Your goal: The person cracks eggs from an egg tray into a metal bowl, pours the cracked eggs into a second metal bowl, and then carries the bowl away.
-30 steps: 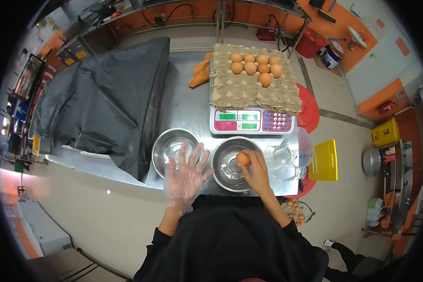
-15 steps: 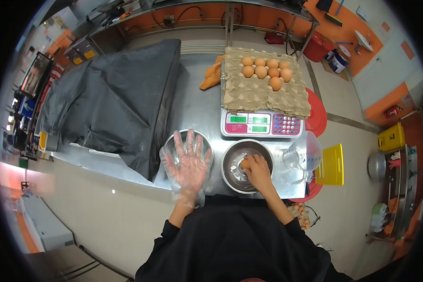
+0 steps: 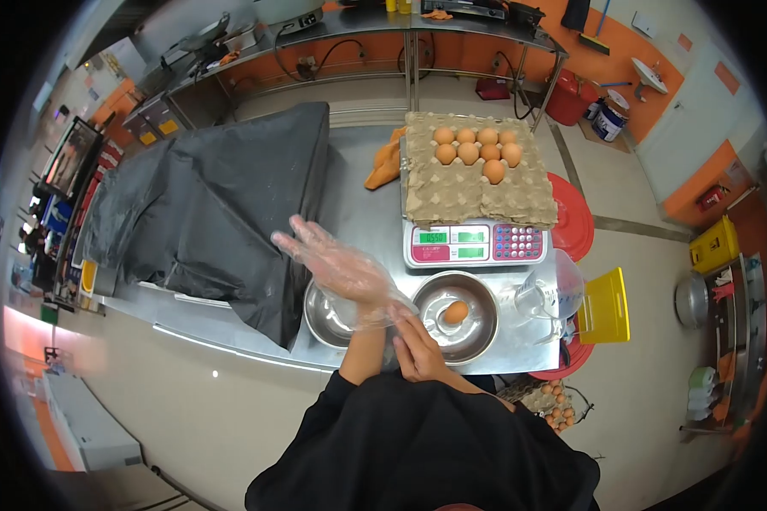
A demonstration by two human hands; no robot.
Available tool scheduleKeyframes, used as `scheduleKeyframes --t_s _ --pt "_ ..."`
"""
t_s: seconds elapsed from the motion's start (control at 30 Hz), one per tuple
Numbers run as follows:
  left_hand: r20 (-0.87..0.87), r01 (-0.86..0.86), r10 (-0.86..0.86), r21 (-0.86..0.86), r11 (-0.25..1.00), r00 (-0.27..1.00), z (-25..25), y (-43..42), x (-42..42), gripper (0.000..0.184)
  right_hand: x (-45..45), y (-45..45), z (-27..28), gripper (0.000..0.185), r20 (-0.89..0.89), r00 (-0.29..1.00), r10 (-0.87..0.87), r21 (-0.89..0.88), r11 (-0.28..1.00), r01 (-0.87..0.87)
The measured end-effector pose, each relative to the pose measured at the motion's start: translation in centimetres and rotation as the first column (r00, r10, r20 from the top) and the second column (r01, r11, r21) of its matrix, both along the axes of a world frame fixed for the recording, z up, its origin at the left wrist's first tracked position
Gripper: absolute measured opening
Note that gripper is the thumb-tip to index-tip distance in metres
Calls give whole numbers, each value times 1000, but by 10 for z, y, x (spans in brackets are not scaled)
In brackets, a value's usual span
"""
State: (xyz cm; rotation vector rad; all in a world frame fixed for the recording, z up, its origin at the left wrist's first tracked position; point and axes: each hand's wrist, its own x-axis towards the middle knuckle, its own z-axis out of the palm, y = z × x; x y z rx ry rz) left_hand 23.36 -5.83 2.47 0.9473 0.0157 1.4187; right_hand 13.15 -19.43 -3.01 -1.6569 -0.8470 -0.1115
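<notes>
My left hand [image 3: 341, 268] wears a clear plastic glove [image 3: 371, 298], its fingers stretched out over the left metal bowl [image 3: 322, 322]. Bare and closed, my right hand [image 3: 419, 347] pinches the loose cuff of that glove near my left wrist. A brown egg [image 3: 456, 312] lies alone in the right metal bowl [image 3: 483, 342], just beyond my right hand. Behind the bowls stands a digital scale [image 3: 477, 244] with a stack of cardboard egg trays [image 3: 452, 198] on it. Several brown eggs [image 3: 468, 153] sit in the top tray.
A black cover [image 3: 222, 204] drapes over something large on the left of the steel table [image 3: 358, 153]. To the right are a clear measuring jug [image 3: 558, 285], a yellow container [image 3: 605, 307] and a red lid [image 3: 573, 217]. An orange cloth [image 3: 385, 162] lies beside the trays.
My right hand has let go of the egg, leaving it in the bowl, and moved left to the glove's cuff. My left hand has turned and tilted leftward.
</notes>
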Motion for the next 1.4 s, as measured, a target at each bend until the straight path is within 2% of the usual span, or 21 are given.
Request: scheduleKeyframes --t_s 0.07,0.1,0.2,0.37,0.43,0.53,0.57,0.6,0.73,0.83,0.9,0.97,1.07,1.13,1.2,1.23,1.27,1.3,1.33,1.37,1.4 --pt "8 56 -56 30 998 998 13 -5 -4 76 4 6 -2 46 -35 999 7 31 999 -6" --pt "47 160 -161 10 987 986 15 -5 -7 72 4 8 1 45 47 999 -5 8 1000 4" --pt "124 410 -401 -54 911 908 16 -3 -17 67 2 9 -7 45 46 999 -28 -3 1000 28" --pt "-18 473 -475 -49 879 880 1 -7 -30 65 0 11 0 44 -111 993 46 108 994 -34" --pt "-162 420 -412 14 907 897 -13 -9 -36 64 9 11 12 45 -144 988 60 155 987 -38" --pt "-393 305 -210 198 931 895 -31 -13 -46 64 25 12 21 45 -126 980 155 102 985 -142" --pt "-448 277 -135 267 923 884 -36 -12 -48 63 28 12 18 44 -221 954 203 105 977 -184" --pt "-490 257 -67 331 908 869 -39 -11 -49 63 31 13 15 44 -312 917 249 113 968 -225" --pt "-581 263 119 530 806 805 -46 -13 -53 62 38 16 15 43 -331 893 304 224 945 -239" --pt "-620 325 193 621 713 761 -47 -22 -57 61 51 17 22 47 -463 819 339 262 935 -239" --pt "-649 377 160 605 701 744 -48 -29 -59 61 63 18 18 48 -444 811 381 399 894 -202" --pt "-694 466 16 500 730 720 -53 -34 -62 61 62 17 25 49 -427 843 328 404 903 -147" --pt "-731 713 -408 151 685 547 -61 -45 -67 63 62 9 35 53 -376 901 217 453 891 -25" --pt "-702 788 -548 31 615 455 -55 -52 -73 63 66 -1 33 56 -344 927 148 495 868 45" --pt "-787 800 -204 508 320 582 -44 -54 -89 58 74 -20 19 58 -589 798 125 545 791 278" --pt "-787 806 -218 504 311 577 -51 -55 -98 58 75 -25 22 59 -645 755 118 543 767 344" --pt "-717 748 -235 575 331 656 -60 -55 -108 55 76 -30 24 60 -696 709 114 537 737 409" --pt "-640 684 -249 638 355 727 -56 -57 -112 54 80 -31 39 56 -569 792 219 715 608 345" --pt "-643 691 -260 633 349 720 -52 -65 -108 54 79 -30 41 54 -501 828 254 786 533 312" --pt "-533 530 -174 644 552 828 -48 -76 -99 52 77 -30 43 52 -425 859 286 850 453 269" --pt "-430 332 -51 611 718 901 -29 -82 -91 51 70 -28 36 44 -515 830 213 800 466 377"
